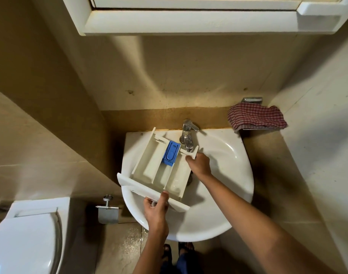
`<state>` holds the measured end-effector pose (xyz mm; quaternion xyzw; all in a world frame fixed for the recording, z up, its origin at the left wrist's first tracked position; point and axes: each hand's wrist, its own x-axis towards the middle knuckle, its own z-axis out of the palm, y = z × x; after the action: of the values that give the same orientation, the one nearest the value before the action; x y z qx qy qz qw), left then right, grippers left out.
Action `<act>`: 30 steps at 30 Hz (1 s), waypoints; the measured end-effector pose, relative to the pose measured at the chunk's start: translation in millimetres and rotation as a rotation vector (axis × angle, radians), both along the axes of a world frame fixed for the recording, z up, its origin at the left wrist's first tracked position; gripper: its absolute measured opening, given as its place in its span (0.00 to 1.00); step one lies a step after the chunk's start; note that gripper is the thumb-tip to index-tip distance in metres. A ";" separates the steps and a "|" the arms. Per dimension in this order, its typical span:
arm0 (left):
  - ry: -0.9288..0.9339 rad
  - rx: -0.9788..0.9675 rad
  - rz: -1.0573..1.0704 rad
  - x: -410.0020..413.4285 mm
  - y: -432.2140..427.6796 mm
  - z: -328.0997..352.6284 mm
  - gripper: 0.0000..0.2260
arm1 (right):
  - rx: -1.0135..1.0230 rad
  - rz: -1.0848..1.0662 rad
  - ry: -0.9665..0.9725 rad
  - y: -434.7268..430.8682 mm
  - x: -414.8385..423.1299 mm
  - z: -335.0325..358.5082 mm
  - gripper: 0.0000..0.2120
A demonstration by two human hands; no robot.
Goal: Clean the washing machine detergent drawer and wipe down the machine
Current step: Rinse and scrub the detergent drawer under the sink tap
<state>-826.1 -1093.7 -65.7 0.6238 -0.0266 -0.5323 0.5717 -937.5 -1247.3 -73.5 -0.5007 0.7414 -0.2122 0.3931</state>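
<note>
A white detergent drawer point(149, 171) with a blue insert point(171, 153) is held over the white sink point(228, 167), its back end under the chrome tap point(188, 135). My left hand point(156, 210) grips the drawer's front panel, thumb on top. My right hand point(199, 164) holds the drawer's far right corner near the tap spout. A little water lies in the drawer's right compartment.
A red checked cloth point(257, 117) lies on the ledge right of the tap. A white toilet point(25, 238) stands at the lower left, with a metal paper holder point(108, 212) beside the sink. A white cabinet point(189, 14) hangs overhead. Beige walls close in on both sides.
</note>
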 end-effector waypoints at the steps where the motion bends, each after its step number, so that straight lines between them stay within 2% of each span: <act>1: 0.005 0.007 -0.003 0.4 -0.6 -0.2 0.12 | -0.031 0.018 0.015 5.9 1.9 0.3 0.19; 3: 0.009 0.015 -0.002 1.7 -1.6 1.0 0.11 | -0.221 0.105 0.112 25.8 5.5 0.4 0.31; 4: 0.012 0.017 -0.001 2.0 -2.4 1.9 0.11 | -0.361 0.198 0.217 36.8 5.8 -0.1 0.33; 6: 0.015 0.019 -0.004 3.6 -4.6 3.8 0.11 | -0.617 0.472 0.375 50.4 2.0 -1.3 0.24; 7: 0.015 0.020 -0.008 4.3 -5.2 4.7 0.11 | -0.639 0.668 0.417 52.1 -1.6 -1.7 0.18; 9: 0.014 0.015 -0.016 5.2 -5.6 4.5 0.09 | -0.477 0.959 0.512 45.7 -4.2 1.9 0.17; 11: 0.016 0.012 -0.026 3.0 -4.4 3.4 0.09 | -0.298 0.970 0.618 33.1 -0.3 3.5 0.23; 14: 0.042 0.003 -0.029 -3.3 -5.0 5.7 0.12 | -0.151 0.923 0.787 20.0 14.4 2.0 0.32; 16: 0.066 -0.014 -0.021 -6.9 -7.0 6.9 0.18 | -0.043 1.005 0.941 24.1 23.9 -2.9 0.37; 17: 0.070 -0.018 -0.017 -7.5 -8.0 7.5 0.19 | 0.001 1.074 0.998 28.4 26.7 -4.7 0.36; 19: 0.076 -0.018 -0.005 -6.9 -9.3 7.5 0.23 | 0.010 1.231 0.945 36.4 23.3 -4.1 0.31; 21: 0.081 -0.013 0.005 -3.8 -9.2 6.4 0.28 | -0.131 1.416 0.745 39.0 7.3 -0.8 0.23; 24: 0.089 -0.022 -0.014 -0.7 -8.9 4.7 0.26 | -0.289 1.597 0.521 34.8 -23.2 5.4 0.13; 27: 0.083 -0.031 -0.018 -0.4 -8.9 5.0 0.18 | -0.370 1.496 0.482 19.7 -41.1 9.7 0.16; 30: 0.085 -0.022 -0.028 -0.2 -10.4 2.7 0.16 | -0.463 1.291 0.603 13.4 -41.5 7.9 0.29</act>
<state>-826.4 -1104.1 -63.0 0.5939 -0.0170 -0.5658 0.5717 -979.1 -1233.9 -65.5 -0.9426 0.3124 0.0564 0.1037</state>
